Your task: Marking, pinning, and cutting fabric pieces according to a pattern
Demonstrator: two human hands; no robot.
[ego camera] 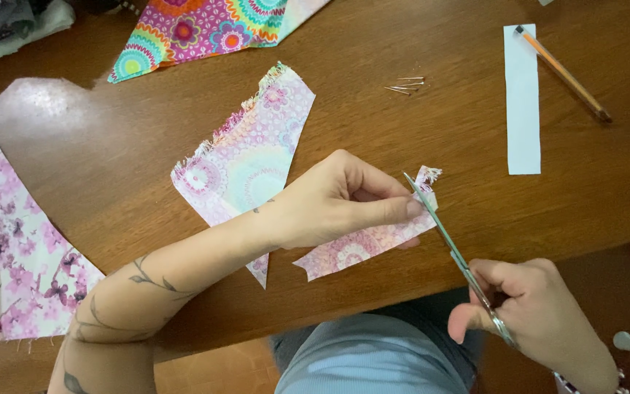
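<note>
My left hand (337, 204) pinches a narrow strip of pale pink patterned fabric (362, 248) above the wooden table's front edge. My right hand (534, 321) grips a pair of metal scissors (450, 244), its fingers through the handles. The blades point up and left and meet the strip's frayed right end near my left fingertips. A larger piece of the same pale fabric (246, 157) lies flat on the table just behind my left hand.
On the wooden table (417, 131) lie a white paper strip (523, 98), an orange pencil (563, 71), several pins (406, 85), bright multicoloured fabric (198, 29) at the back and pink blossom fabric (9, 248) at the left.
</note>
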